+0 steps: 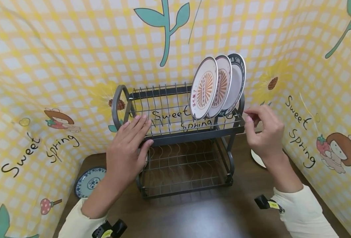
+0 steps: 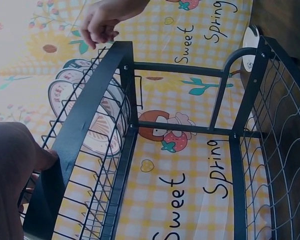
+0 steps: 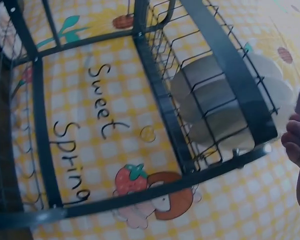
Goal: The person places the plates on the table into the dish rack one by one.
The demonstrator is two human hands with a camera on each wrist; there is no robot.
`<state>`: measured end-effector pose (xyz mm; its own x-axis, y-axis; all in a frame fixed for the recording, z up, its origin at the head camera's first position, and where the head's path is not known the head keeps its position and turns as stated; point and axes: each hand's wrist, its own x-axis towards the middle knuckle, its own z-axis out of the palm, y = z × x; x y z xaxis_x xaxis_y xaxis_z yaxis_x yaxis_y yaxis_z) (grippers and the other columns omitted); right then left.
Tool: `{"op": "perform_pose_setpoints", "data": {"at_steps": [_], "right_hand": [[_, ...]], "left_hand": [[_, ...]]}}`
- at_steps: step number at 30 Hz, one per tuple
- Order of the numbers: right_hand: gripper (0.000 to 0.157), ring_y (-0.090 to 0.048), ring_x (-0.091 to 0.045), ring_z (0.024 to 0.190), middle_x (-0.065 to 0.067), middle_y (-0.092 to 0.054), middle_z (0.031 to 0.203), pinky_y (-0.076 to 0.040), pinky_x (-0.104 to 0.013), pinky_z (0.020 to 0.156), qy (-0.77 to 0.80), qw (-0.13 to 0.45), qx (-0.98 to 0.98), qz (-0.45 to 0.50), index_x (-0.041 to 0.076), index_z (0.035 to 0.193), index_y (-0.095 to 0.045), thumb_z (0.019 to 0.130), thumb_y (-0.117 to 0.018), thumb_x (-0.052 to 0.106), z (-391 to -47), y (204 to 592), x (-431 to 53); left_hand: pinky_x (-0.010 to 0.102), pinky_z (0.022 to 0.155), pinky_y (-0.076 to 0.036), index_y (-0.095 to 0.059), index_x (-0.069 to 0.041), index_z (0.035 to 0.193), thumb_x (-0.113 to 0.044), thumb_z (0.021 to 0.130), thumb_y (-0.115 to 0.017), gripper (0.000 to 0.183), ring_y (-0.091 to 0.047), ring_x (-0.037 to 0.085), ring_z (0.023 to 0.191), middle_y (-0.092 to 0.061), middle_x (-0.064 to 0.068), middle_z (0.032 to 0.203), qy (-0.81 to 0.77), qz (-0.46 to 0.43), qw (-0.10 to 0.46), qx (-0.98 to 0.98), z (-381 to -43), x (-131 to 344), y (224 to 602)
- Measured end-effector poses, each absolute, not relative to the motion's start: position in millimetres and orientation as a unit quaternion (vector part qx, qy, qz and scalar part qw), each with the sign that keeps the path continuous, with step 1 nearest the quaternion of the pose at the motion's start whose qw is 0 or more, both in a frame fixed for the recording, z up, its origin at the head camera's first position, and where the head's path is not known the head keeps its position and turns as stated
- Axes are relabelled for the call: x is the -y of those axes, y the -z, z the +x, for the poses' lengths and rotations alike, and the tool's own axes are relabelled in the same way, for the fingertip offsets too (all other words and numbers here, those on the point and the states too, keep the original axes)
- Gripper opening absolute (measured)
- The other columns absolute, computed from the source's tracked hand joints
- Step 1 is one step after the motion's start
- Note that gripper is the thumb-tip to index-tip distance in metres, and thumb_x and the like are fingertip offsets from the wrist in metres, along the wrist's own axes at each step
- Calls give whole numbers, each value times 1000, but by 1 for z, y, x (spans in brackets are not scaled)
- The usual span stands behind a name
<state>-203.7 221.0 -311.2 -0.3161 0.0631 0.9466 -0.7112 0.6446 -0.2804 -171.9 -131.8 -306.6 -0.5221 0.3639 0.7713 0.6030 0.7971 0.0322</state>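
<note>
A dark two-tier dish rack (image 1: 193, 136) stands in the middle of the head view. Three patterned plates (image 1: 204, 88) lean upright in the wire slots at the right end of its upper tier. My left hand (image 1: 129, 145) holds the upper tier's front rail near the left end, fingers over the wires and thumb against the rail's front. Beside the rack's right end, my right hand (image 1: 264, 127) hovers with loosely bent fingers and nothing visible between them. From the right wrist camera, the plates' pale backs (image 3: 215, 102) show behind the wires.
A blue-and-white plate (image 1: 90, 181) lies on the brown table (image 1: 187, 215) at the left. Another pale dish (image 1: 258, 159) sits at the right, partly hidden by my right hand. The lower tier (image 1: 184, 168) has wavy wires. Checked yellow cloth surrounds the table.
</note>
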Motion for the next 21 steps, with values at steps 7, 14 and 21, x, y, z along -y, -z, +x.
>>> {"op": "perform_pose_setpoints", "data": {"at_steps": [7,14,21], "right_hand": [[45,-60,-33,104,-17,-67,108,-40,-18,101,-290,462,782,301,-3,105,-71,94,-58,40,-204,331,-237],[28,-65,-32,108,-16,-70,113,-47,-21,101,-294,485,751,338,-4,98,-74,89,-68,22,-206,341,-240],[20,-68,-28,104,-13,-72,110,-51,-22,96,-296,513,743,310,-1,95,-76,75,-77,2,-207,343,-234]], "left_hand": [[38,118,-29,-51,-10,140,-17,88,-70,56,-47,25,134,-51,8,142,142,-284,395,862,-172,133,307],[39,118,-29,-50,-10,140,-19,90,-67,54,-47,25,134,-50,7,144,139,-289,393,862,-173,133,308],[38,120,-25,-50,-8,140,-18,89,-68,55,-42,26,138,-48,8,145,142,-291,384,865,-173,136,307]]}}
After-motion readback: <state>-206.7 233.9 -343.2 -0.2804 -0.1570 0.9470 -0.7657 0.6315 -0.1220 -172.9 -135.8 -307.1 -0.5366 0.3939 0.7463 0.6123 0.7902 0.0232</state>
